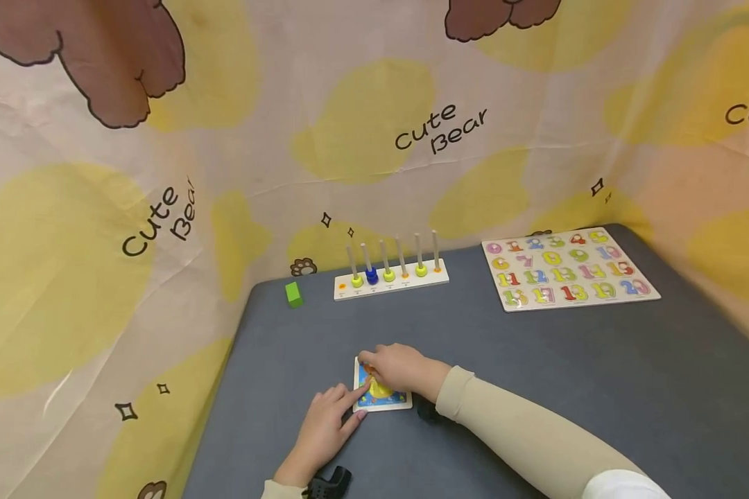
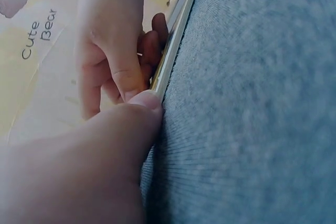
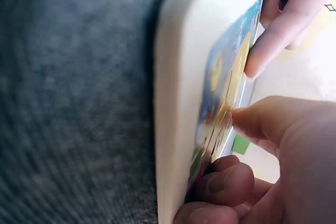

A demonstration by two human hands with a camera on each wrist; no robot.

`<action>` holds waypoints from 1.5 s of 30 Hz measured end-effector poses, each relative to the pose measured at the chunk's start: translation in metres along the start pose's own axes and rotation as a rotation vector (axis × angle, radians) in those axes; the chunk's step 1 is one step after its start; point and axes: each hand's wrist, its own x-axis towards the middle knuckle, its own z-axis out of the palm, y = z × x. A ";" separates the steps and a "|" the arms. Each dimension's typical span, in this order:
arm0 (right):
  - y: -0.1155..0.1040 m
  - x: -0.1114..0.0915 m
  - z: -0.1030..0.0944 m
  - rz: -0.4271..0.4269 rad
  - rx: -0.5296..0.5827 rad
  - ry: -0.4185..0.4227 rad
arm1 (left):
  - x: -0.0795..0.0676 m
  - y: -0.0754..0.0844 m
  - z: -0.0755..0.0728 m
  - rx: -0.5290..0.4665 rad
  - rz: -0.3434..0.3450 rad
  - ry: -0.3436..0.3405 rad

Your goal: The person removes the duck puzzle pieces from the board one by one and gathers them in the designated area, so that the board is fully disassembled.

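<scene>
One left hand [image 1: 326, 423] and one right hand [image 1: 398, 367] are at one small picture board [image 1: 399, 400] on one tabletop [image 1: 274, 360]. Beyond the left hand is one green block [image 1: 294, 295]; beyond the right hand, one white rack [image 1: 392, 285] with six pegs [image 1: 383, 255] and, farther right, one number board [image 1: 578, 272].

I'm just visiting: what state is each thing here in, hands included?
Left hand: outstretched index finger touching the picture board
Right hand: fingers bent over that board, any pinch unclear
Picture board: flat on the table
Green block: on the table, untouched
Peg board: pegs upright, some with yellowish or blue rings
Number board: lying face up, untouched
Backdrop: hanging, wrinkled
</scene>
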 end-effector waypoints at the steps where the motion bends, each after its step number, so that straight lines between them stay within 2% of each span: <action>1: 0.000 0.000 -0.001 0.003 0.004 -0.001 | 0.000 0.000 0.000 -0.004 -0.003 0.005; 7: -0.001 0.000 -0.002 0.026 0.011 -0.014 | 0.002 0.002 0.001 -0.029 -0.039 0.003; 13: 0.004 0.001 -0.006 -0.023 0.027 -0.011 | 0.004 0.004 0.002 -0.012 -0.062 0.019; 19: 0.004 0.012 -0.009 -0.081 0.047 -0.068 | 0.002 0.003 -0.001 0.014 -0.067 0.049; 27: 0.004 0.017 -0.011 -0.008 0.064 -0.145 | 0.003 0.005 -0.001 0.008 -0.053 0.023; 31: 0.007 0.017 -0.010 -0.012 0.064 -0.128 | 0.005 0.005 0.001 0.002 -0.056 0.029; 35: 0.011 0.017 -0.009 -0.041 0.064 -0.102 | 0.007 0.003 0.003 0.013 -0.026 0.061; 39: 0.013 0.016 -0.007 -0.049 0.054 -0.071 | 0.007 0.002 0.003 0.027 0.001 0.055; 45: 0.018 0.015 0.000 -0.082 0.064 0.002 | 0.005 0.002 0.004 0.016 -0.002 0.039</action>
